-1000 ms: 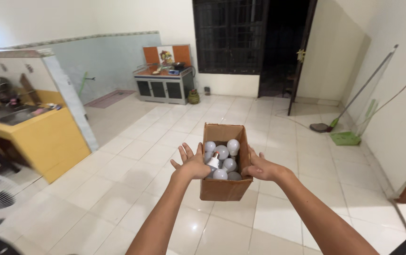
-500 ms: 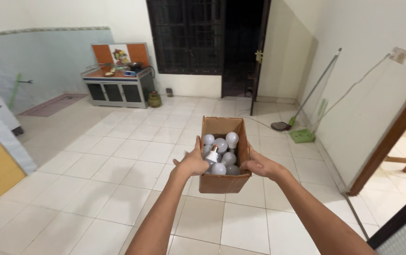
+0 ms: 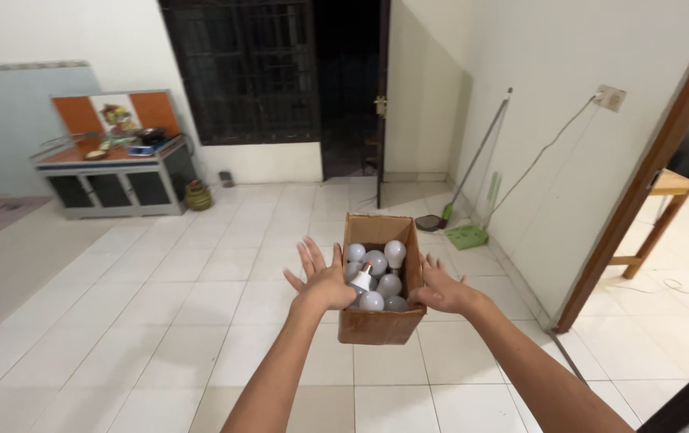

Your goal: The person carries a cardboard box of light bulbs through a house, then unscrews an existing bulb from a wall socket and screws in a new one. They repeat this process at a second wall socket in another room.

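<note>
One cardboard box [image 3: 382, 309], open at the top, held between two hands above the tiled floor [image 3: 160, 321]. Inside it, six white light bulbs [image 3: 376, 273] can be counted; any beneath them are hidden. The box sits squarely between the palms. The left hand [image 3: 324, 281] presses flat against the box's left wall, fingers spread wide and pointing forward. The right hand [image 3: 441, 290] presses against the right wall, fingers likewise extended. Neither hand curls around an edge; the box is clamped by palm pressure. One broom [image 3: 473, 160] leans on the right-hand wall.
</note>
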